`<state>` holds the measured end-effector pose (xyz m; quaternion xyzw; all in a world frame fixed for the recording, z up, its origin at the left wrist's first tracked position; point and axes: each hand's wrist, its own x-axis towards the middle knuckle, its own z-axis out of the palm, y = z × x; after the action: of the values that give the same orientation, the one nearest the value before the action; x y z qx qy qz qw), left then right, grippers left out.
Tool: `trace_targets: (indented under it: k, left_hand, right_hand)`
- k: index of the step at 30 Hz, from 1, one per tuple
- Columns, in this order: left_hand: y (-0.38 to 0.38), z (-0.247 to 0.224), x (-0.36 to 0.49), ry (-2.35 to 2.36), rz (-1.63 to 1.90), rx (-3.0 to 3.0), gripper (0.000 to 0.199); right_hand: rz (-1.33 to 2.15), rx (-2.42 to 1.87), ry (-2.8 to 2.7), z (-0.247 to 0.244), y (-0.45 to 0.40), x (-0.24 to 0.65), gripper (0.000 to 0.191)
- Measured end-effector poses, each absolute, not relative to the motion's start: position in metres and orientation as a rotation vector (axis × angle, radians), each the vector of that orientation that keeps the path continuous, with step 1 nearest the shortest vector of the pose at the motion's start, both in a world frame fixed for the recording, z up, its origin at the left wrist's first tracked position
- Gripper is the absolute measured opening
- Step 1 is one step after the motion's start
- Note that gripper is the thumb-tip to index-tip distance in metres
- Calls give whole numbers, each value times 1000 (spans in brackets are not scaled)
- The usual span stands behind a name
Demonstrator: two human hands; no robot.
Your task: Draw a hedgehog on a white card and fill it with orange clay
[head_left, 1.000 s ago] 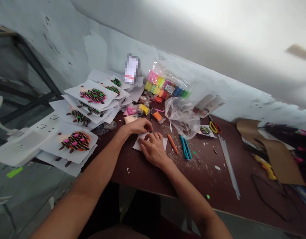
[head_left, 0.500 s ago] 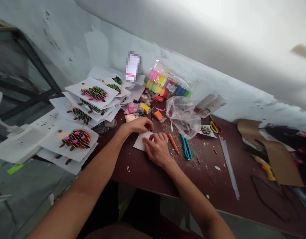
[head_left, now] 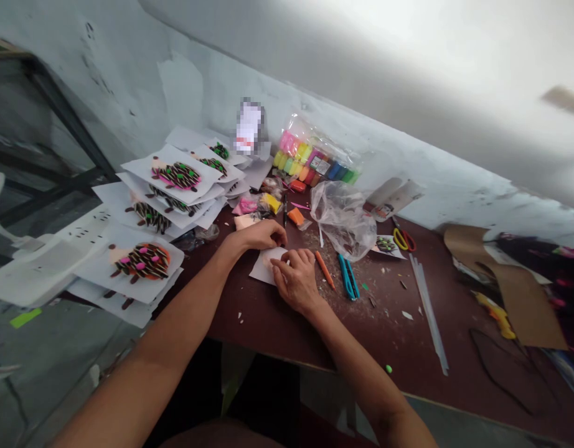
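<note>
The white card [head_left: 260, 270] lay left of the teal cutter [head_left: 348, 277]. The right hand [head_left: 296, 278], nearer the cutter, rested on the card; the left hand [head_left: 263, 235] curled farther left. Whether either pinched anything could not be determined.

White power strip [head_left: 37, 274] at left, scissors [head_left: 404, 239] and brown sheet [head_left: 527, 305] rightward.
</note>
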<state>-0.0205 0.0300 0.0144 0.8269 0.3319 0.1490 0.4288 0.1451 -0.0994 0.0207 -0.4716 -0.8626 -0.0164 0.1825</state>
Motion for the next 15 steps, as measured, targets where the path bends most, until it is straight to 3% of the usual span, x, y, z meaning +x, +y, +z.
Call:
trace_targets:
  k: [15]
  left_hand:
    - [30,14,-19,839,365,2052,37]
  right_hand:
    - [92,-1373,-2523,25,-104,134,29]
